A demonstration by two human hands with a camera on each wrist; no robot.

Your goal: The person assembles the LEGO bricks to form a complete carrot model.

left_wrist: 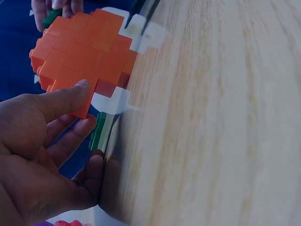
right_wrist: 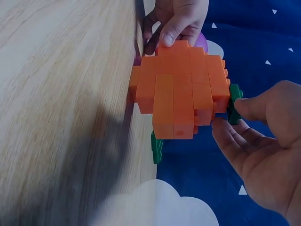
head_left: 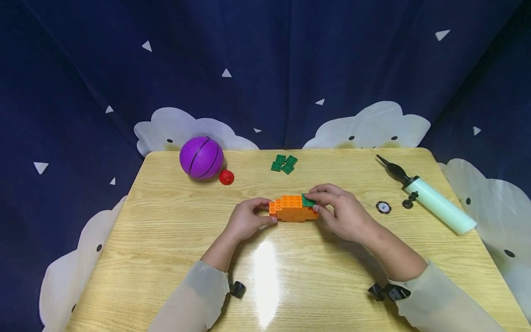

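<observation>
Head view, left grip (head_left: 245, 221) on orange bricks (head_left: 292, 214), rear table edge (head_left: 352, 151) well apart

No text, brand or number can be read in any of the 3 views. The 1 poker chip (head_left: 383, 207) on the counter (head_left: 166, 244) has dark marks at its pale centre, too small to make out as letters or digits. A black wrist device (head_left: 397, 292) by the right sleeve (head_left: 439, 299) shows a greyish patch, too blurred to read.
</observation>
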